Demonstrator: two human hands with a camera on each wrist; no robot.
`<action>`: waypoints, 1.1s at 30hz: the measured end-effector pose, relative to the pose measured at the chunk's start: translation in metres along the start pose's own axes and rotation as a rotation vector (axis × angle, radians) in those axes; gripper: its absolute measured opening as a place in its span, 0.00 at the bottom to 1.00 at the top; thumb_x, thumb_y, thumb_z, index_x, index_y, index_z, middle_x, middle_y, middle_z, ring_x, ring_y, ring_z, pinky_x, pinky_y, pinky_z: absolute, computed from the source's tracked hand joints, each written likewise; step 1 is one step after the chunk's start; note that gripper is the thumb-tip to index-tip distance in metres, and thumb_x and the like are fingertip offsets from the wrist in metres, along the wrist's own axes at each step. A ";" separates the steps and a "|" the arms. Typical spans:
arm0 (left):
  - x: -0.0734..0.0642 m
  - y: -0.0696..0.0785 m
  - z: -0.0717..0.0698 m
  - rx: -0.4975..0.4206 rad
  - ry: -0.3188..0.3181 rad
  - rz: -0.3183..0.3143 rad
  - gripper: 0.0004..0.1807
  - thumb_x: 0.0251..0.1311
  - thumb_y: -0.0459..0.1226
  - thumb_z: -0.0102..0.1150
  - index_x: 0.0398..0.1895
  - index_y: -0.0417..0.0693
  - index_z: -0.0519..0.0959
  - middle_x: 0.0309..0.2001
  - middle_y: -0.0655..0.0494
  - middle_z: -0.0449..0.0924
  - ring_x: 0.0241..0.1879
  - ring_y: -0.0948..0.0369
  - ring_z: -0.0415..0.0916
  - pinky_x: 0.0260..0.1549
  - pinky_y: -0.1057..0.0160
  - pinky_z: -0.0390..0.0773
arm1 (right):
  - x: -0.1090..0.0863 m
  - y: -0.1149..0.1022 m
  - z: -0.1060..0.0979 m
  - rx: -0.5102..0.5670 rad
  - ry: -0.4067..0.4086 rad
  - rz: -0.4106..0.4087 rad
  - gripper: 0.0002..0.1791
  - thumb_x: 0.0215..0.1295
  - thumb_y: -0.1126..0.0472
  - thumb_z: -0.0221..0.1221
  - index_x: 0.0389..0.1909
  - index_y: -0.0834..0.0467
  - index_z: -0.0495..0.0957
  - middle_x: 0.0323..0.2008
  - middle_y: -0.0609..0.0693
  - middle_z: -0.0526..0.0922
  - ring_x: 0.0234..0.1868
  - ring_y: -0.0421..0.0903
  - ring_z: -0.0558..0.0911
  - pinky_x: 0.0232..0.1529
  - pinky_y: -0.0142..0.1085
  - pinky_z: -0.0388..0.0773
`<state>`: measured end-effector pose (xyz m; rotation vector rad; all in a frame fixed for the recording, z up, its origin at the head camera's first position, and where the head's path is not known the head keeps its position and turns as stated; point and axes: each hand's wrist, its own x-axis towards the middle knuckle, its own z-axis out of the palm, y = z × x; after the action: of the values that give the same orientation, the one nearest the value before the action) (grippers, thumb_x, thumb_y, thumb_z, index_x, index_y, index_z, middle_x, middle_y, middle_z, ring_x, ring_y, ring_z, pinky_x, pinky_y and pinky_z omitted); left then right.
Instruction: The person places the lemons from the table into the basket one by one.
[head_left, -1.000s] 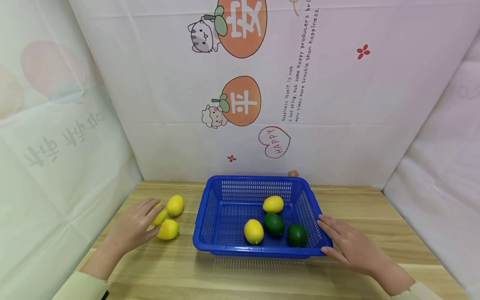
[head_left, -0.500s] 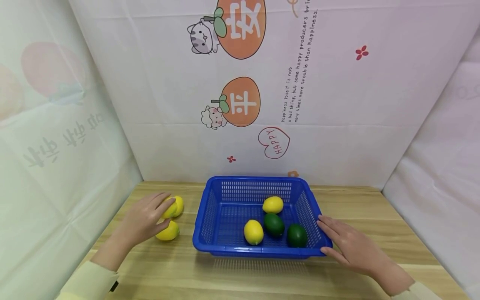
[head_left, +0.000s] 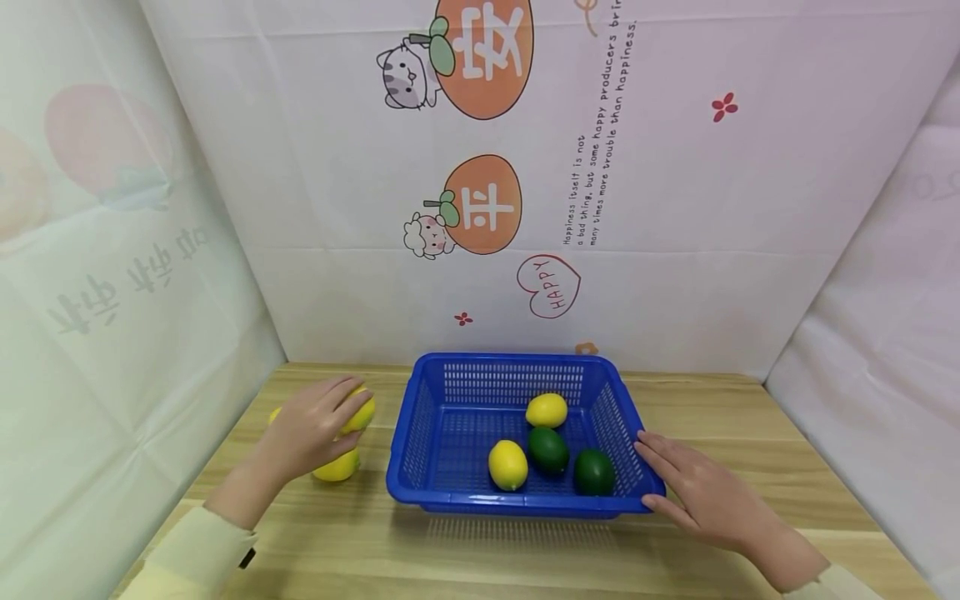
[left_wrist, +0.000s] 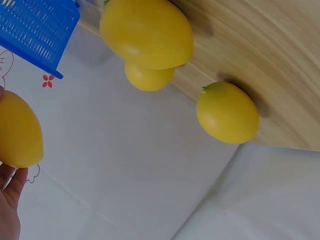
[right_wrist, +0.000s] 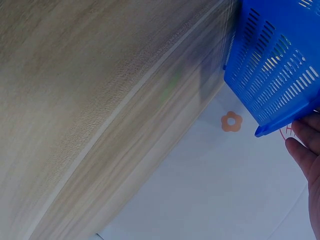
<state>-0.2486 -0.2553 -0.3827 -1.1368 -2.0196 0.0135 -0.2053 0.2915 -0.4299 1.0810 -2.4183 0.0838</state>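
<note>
My left hand (head_left: 311, 425) grips a yellow lemon (head_left: 362, 412) between fingers and thumb, left of the blue plastic basket (head_left: 465, 498). The same lemon (left_wrist: 19, 131) shows at the left edge of the left wrist view, fingertips against its end. Just below the hand in the head view, another lemon (head_left: 337, 467) is partly covered; a sliver of a further lemon (head_left: 275, 413) shows behind the knuckles. My right hand (head_left: 701, 492) rests on the basket's right rim, fingers laid fairly straight across it and thumb at the near corner.
Inside the basket lie two lemons (head_left: 507, 465) and two dark green oval fruits (head_left: 548, 450), towards its right side. A wooden tabletop (head_left: 360, 550) carries everything. White printed cloth (head_left: 337, 208) hangs at the back and both sides.
My left hand has moved right and away from me with the lemon, towards the basket, uncovering part of a lemon behind it. The right hand and basket have kept their places.
</note>
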 end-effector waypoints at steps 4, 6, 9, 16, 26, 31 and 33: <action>0.007 0.002 0.003 -0.001 0.012 0.014 0.29 0.36 0.36 0.72 0.47 0.34 0.80 0.46 0.37 0.81 0.44 0.43 0.80 0.41 0.48 0.83 | 0.000 0.000 0.000 -0.005 0.004 -0.005 0.33 0.63 0.46 0.61 0.58 0.69 0.74 0.59 0.64 0.75 0.55 0.59 0.78 0.49 0.54 0.79; 0.011 0.003 0.004 -0.001 0.005 0.017 0.30 0.35 0.36 0.74 0.47 0.34 0.80 0.46 0.37 0.81 0.45 0.43 0.80 0.41 0.48 0.83 | 0.000 0.000 0.000 -0.006 0.006 -0.007 0.33 0.64 0.46 0.61 0.58 0.69 0.74 0.59 0.64 0.75 0.55 0.59 0.78 0.49 0.54 0.79; 0.017 0.005 0.006 -0.006 -0.008 0.015 0.29 0.38 0.37 0.74 0.48 0.34 0.80 0.47 0.37 0.81 0.45 0.44 0.80 0.42 0.49 0.83 | 0.000 0.001 0.001 -0.007 0.008 -0.009 0.33 0.64 0.45 0.61 0.58 0.69 0.74 0.59 0.64 0.75 0.55 0.59 0.78 0.49 0.54 0.79; 0.031 0.008 0.013 -0.016 0.007 0.015 0.28 0.38 0.36 0.74 0.48 0.35 0.80 0.48 0.37 0.81 0.46 0.44 0.80 0.43 0.50 0.83 | 0.000 0.001 0.002 -0.006 0.010 -0.013 0.33 0.64 0.45 0.61 0.58 0.69 0.74 0.59 0.64 0.75 0.55 0.59 0.78 0.48 0.54 0.80; 0.050 0.016 0.022 -0.025 -0.033 0.055 0.29 0.42 0.39 0.75 0.50 0.37 0.80 0.49 0.39 0.80 0.48 0.46 0.79 0.47 0.52 0.82 | 0.000 0.001 0.001 -0.003 0.003 -0.006 0.33 0.64 0.46 0.61 0.59 0.69 0.74 0.59 0.63 0.75 0.55 0.59 0.78 0.48 0.53 0.80; 0.059 0.021 0.026 -0.043 -0.059 0.052 0.30 0.42 0.40 0.76 0.51 0.38 0.80 0.50 0.40 0.80 0.50 0.46 0.78 0.49 0.52 0.80 | 0.000 0.001 0.001 -0.003 -0.009 0.004 0.33 0.62 0.47 0.63 0.59 0.69 0.74 0.60 0.63 0.75 0.56 0.59 0.77 0.49 0.53 0.80; 0.062 0.023 0.027 -0.050 -0.063 0.054 0.30 0.42 0.40 0.77 0.51 0.39 0.80 0.51 0.40 0.80 0.51 0.46 0.78 0.50 0.52 0.80 | 0.000 0.000 0.000 -0.004 -0.010 0.005 0.33 0.62 0.47 0.63 0.59 0.69 0.74 0.59 0.63 0.75 0.56 0.59 0.77 0.49 0.53 0.80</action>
<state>-0.2669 -0.1872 -0.3698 -1.2362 -2.0537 0.0265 -0.2057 0.2917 -0.4300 1.0763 -2.4291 0.0760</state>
